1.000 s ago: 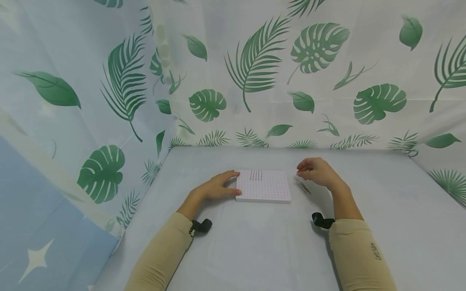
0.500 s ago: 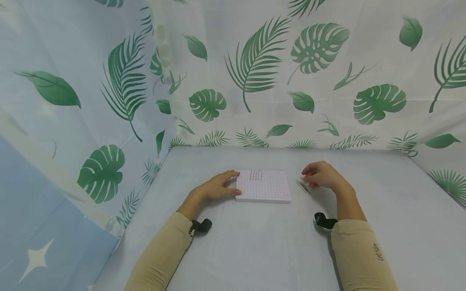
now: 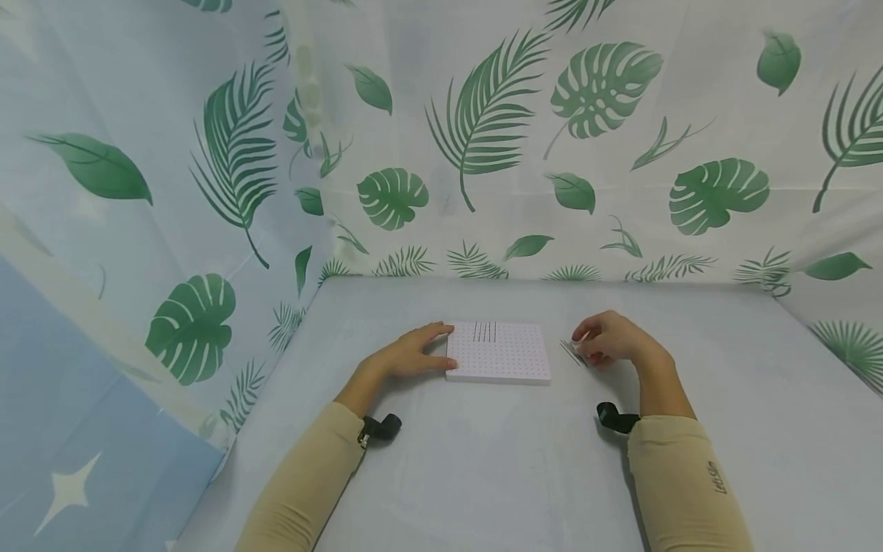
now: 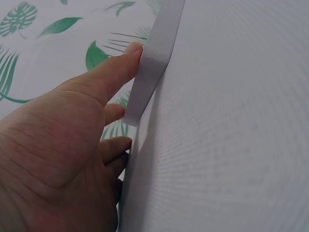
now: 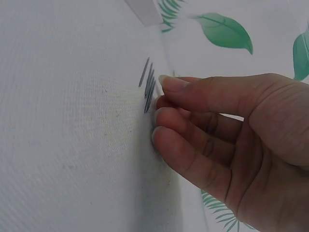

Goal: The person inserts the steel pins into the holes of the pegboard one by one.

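Observation:
A white pegboard (image 3: 507, 363) with rows of small holes lies flat on the table, and several thin dark pins (image 3: 484, 332) stand in a row near its far edge. My left hand (image 3: 407, 353) is at its left side, thumb and forefinger spread, their tips touching the board's edge (image 4: 155, 58) in the left wrist view. Several loose metal pins (image 3: 569, 351) lie to the right of the board. Over them is my right hand (image 3: 610, 337), fingers loosely bent. In the right wrist view, its thumb tip is close beside the pins (image 5: 149, 87), with a gap between thumb and fingers.
The white table (image 3: 469, 468) runs back to a leaf-print curtain (image 3: 497, 153). Another printed curtain (image 3: 172, 207) closes off the left side. A black wrist camera (image 3: 382, 428) sits on the left wrist and another camera (image 3: 614, 419) on the right.
My right hand has moved slightly right and towards me, then down to the loose pins. The left hand and the pegboard have stayed in place.

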Demonstrator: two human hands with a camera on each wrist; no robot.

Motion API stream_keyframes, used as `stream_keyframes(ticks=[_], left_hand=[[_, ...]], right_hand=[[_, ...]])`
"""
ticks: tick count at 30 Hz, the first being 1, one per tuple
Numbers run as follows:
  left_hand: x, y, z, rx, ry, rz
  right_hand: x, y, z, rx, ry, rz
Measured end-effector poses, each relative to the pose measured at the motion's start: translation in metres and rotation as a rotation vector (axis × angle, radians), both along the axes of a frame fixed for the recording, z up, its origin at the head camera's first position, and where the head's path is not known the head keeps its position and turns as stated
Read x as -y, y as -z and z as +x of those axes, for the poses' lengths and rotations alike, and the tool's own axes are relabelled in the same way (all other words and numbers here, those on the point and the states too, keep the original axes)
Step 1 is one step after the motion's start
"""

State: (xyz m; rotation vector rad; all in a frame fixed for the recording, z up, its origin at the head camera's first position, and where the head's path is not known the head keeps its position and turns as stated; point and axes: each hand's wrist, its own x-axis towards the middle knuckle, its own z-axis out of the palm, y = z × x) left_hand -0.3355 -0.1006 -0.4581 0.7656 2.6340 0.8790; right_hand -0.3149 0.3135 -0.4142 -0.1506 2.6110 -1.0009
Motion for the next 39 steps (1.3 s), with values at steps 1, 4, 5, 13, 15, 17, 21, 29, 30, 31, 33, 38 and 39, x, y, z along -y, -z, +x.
stream_keyframes(ticks=[1, 4, 5, 13, 15, 17, 21, 29, 30, 31, 33, 38, 39], left_hand=[[0.000, 0.000, 0.000, 0.001, -0.001, 0.002], [0.000, 0.000, 0.000, 0.002, -0.003, 0.009], [0.000, 0.000, 0.000, 0.001, -0.003, 0.010], [0.000, 0.002, -0.002, -0.005, 0.000, 0.007], [0.000, 0.001, -0.001, -0.001, -0.002, 0.007], [0.000, 0.001, -0.001, 0.003, -0.004, 0.006], [0.001, 0.000, 0.000, 0.006, -0.007, 0.006], [0.001, -0.001, 0.002, 0.007, -0.003, 0.008], [0.001, 0.000, 0.002, 0.006, -0.002, 0.006], [0.001, 0.000, 0.001, 0.005, -0.003, 0.005], [0.000, 0.000, 0.002, 0.002, -0.006, 0.002], [0.000, 0.000, 0.001, 0.002, -0.006, -0.001], [0.000, 0.000, 0.001, 0.002, -0.005, -0.002]], right_hand=[[0.000, 0.000, 0.000, -0.001, -0.008, -0.001], [0.000, 0.001, -0.002, 0.000, -0.012, -0.002], [0.000, 0.002, -0.002, 0.001, -0.012, -0.003], [0.002, 0.005, -0.003, -0.004, -0.018, -0.011], [0.002, 0.005, -0.003, -0.003, -0.019, -0.015], [0.002, 0.006, -0.003, -0.002, -0.021, -0.020], [0.002, 0.008, -0.004, -0.004, -0.027, -0.023], [0.002, 0.011, -0.007, 0.014, -0.018, -0.040], [0.003, 0.011, -0.007, 0.013, -0.017, -0.042], [0.003, 0.012, -0.007, 0.010, -0.016, -0.043], [0.003, 0.012, -0.007, 0.004, -0.021, -0.047], [0.002, 0.012, -0.007, -0.003, -0.024, -0.057], [0.002, 0.013, -0.007, -0.003, -0.022, -0.057]])
